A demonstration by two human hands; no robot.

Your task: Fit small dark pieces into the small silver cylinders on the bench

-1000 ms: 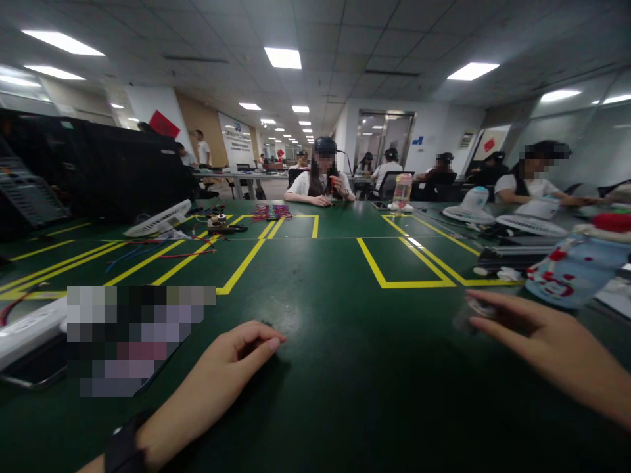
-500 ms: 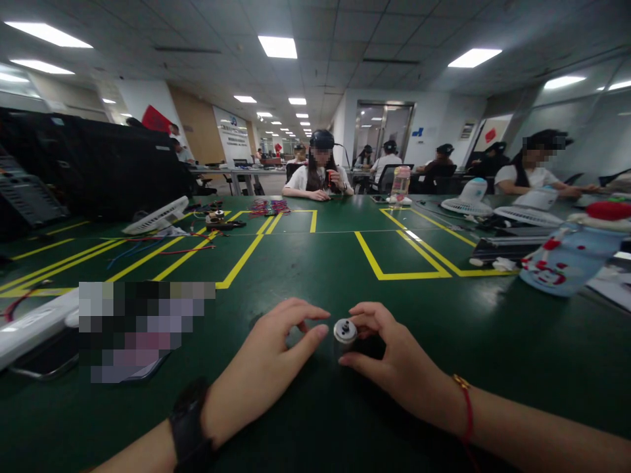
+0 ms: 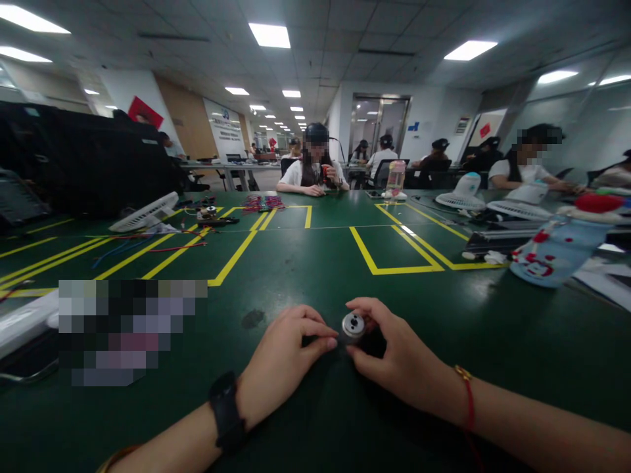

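Observation:
A small silvery cylinder that looks like an electric motor (image 3: 353,326) stands upright on the green table (image 3: 305,276), its round end face with a dark centre turned up. My right hand (image 3: 394,348) curls around its right side, thumb near the front and fingers behind, and is closed on it. Just left of the motor, my left hand (image 3: 290,358) has its thumb and fingertips pinched together close to the motor's side. Whether something small is between those tips cannot be made out.
Left are a blurred-out patch (image 3: 133,332), loose wires (image 3: 172,248) and a white fan (image 3: 145,213). A blue snowman-decorated bottle (image 3: 557,253) and white fans (image 3: 466,194) stand right. A pink-capped bottle (image 3: 396,179) is farther back. A person (image 3: 315,161) sits opposite.
My left fingers have gone from apart to pinched together beside the motor. The motor and my right hand sit slightly farther right in view. The small dark part standing on the motor's top no longer shows.

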